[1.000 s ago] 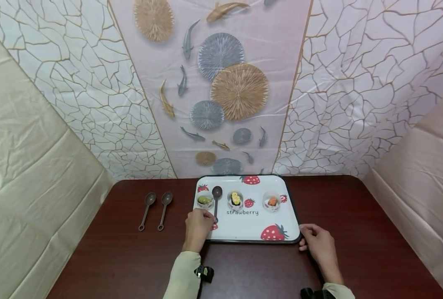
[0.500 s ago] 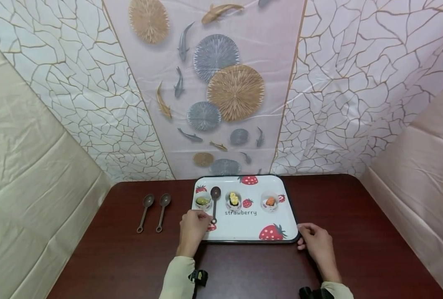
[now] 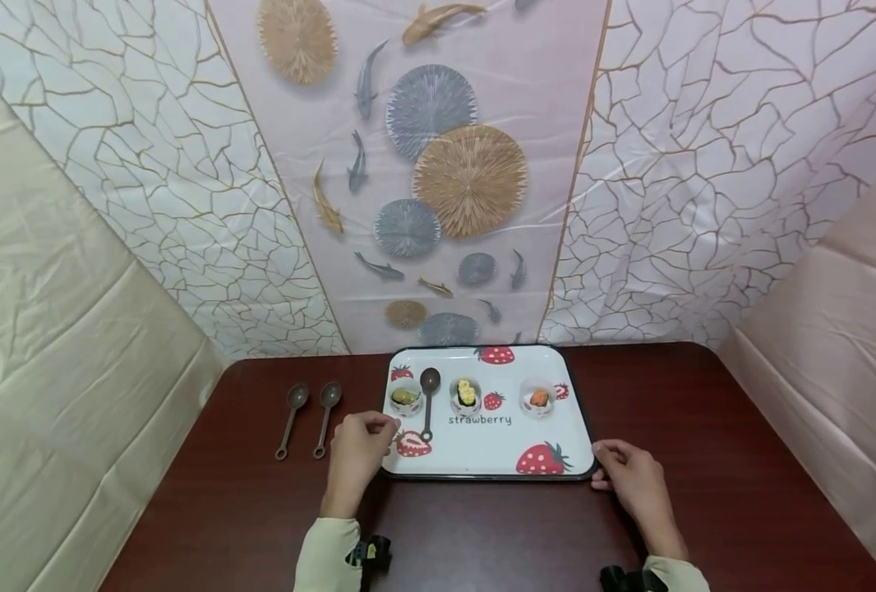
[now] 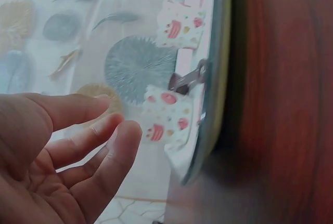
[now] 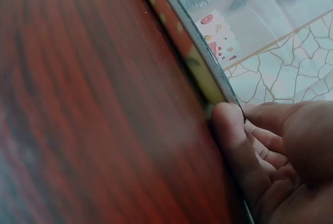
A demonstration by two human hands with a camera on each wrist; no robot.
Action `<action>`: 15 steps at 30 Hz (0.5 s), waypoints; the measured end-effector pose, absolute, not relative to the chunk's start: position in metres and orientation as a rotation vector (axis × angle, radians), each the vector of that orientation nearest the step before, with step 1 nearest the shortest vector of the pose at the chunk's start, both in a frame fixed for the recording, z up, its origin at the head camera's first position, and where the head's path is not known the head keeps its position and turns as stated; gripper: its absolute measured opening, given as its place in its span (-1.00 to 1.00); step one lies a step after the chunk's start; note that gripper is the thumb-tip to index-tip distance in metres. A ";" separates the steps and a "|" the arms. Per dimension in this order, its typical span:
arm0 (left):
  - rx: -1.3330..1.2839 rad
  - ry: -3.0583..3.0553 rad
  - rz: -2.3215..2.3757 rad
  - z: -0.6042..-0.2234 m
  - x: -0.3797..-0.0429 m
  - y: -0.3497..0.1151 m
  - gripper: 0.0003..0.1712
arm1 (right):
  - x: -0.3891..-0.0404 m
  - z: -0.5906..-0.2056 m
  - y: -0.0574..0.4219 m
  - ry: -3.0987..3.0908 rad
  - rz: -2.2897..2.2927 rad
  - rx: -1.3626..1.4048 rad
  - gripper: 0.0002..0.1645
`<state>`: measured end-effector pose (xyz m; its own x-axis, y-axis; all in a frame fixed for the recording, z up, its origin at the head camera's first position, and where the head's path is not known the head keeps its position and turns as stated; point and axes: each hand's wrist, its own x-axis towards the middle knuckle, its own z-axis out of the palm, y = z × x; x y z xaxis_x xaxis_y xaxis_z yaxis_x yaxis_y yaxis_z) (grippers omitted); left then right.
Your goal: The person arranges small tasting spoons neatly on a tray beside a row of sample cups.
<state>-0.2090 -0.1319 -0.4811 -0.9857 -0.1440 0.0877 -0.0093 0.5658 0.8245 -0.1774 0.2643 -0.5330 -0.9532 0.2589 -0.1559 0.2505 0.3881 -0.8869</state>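
A white strawberry-print tray (image 3: 475,456) with a dark rim lies on the table. On it a brown spoon (image 3: 429,381) rests, its bowl pointing away, between a paper cup of green food (image 3: 405,399) and one with yellow topping (image 3: 465,397). Farther right sits a paper cup with orange food (image 3: 538,400). My left hand (image 3: 357,455) hovers at the tray's left edge, fingers loosely bent; the left wrist view shows a gap between thumb and fingers, nothing held. My right hand (image 3: 634,483) pinches the tray's near right corner, thumb and finger on either side of the rim.
Two more brown spoons, a left one (image 3: 291,419) and a right one (image 3: 325,418), lie side by side on the dark wood table (image 3: 209,510), left of the tray. A patterned cloth backdrop (image 3: 438,247) rises behind the table, with pale fabric (image 3: 76,370) along the sides.
My left hand has moved left, away from the spoon's handle end, uncovering the printed strawberry near it. The spoon stays on the tray. My right hand keeps its place at the corner.
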 end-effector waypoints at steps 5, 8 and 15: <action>0.178 -2.652 -1.374 -0.476 -0.206 -0.141 -0.83 | -0.176 -0.532 0.263 -2.660 1.629 -0.504 -0.50; 0.225 -2.673 -1.357 -0.474 -0.205 -0.151 -0.82 | -0.175 -0.531 0.263 -2.656 1.608 -0.499 -0.50; 0.270 -2.751 -1.226 -0.474 -0.204 -0.184 -0.80 | -0.177 -0.533 0.260 -2.574 1.693 -0.509 -0.50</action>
